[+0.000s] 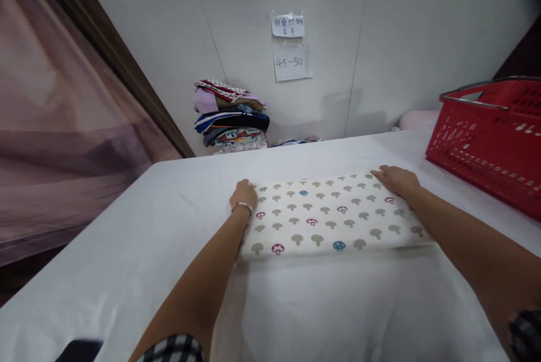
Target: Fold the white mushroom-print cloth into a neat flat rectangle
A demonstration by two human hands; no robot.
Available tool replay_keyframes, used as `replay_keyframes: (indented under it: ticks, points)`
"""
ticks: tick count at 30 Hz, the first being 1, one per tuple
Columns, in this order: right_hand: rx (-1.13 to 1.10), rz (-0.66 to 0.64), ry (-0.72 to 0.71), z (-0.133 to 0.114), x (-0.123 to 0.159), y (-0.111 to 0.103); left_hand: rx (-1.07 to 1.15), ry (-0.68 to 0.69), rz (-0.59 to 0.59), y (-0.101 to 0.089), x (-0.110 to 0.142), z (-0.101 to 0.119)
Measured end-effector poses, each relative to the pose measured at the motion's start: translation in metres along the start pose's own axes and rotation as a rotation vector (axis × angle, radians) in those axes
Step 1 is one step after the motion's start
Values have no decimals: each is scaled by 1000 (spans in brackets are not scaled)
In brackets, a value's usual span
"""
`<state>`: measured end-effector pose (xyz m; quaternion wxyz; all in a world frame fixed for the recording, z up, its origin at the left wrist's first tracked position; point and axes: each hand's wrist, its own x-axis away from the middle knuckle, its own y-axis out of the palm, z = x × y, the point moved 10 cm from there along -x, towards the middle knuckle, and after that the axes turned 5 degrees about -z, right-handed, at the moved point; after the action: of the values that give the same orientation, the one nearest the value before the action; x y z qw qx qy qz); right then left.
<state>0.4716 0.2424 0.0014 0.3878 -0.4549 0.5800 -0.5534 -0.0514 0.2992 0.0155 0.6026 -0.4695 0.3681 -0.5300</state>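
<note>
A cream tablecloth (325, 210) printed with grey, red and blue mushrooms lies in a folded band across the white table. At its far left corner, my left hand (244, 195) is closed on the edge, with a bracelet around the wrist. My right hand (399, 180) pinches the far right corner, thumb and fingers partly hidden from view. Between the two hands the fabric is spread fairly flat. Its near edge runs roughly level, and a pale, plain layer (338, 300) stretches from there toward me.
A red plastic basket (486, 142) with a metal handle stands on the table (181, 210) at right. Beyond the far edge is a pile of folded fabrics (232, 117). Pink curtain (63, 125) hangs at left. Paper signs (293, 62) are on the wall. A dark object (80, 351) lies at lower left.
</note>
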Motion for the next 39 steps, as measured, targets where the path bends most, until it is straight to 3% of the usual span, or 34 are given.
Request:
replay_keyframes:
  ticks: [4, 10, 14, 18, 20, 22, 25, 27, 29, 32, 39]
  points:
    - [-7, -57, -38, -2, -2, 2, 55, -5, 13, 0, -1, -4]
    - [-47, 68, -2, 7, 4, -3, 79, -33, 38, -1, -2, -10]
    - [-78, 29, 14, 15, -3, 4, 64, -58, 37, 0, -2, -13]
    - [-63, -24, 69, 14, -8, -3, 89, -88, -12, -6, -9, -19]
    - [-29, 27, -5, -12, -3, -17, 94, -87, -25, -15, -11, -15]
    - [-1, 99, -183, -61, 10, -30, 92, -45, 3, -25, -7, 1]
    - [-26, 64, -454, -143, 38, -25, 43, 230, 23, -23, 11, 52]
    - [-55, -8, -578, -181, 52, -10, -47, 423, -37, -4, 28, 81]
    - [-55, -78, -555, -190, 54, 8, -130, 432, -117, 20, 36, 81]
    - [-57, -136, -456, -176, 45, 29, -169, 311, -162, 39, 32, 56]
    - [-130, -169, -469, -170, 43, 21, -177, 314, -121, 41, 21, 48]
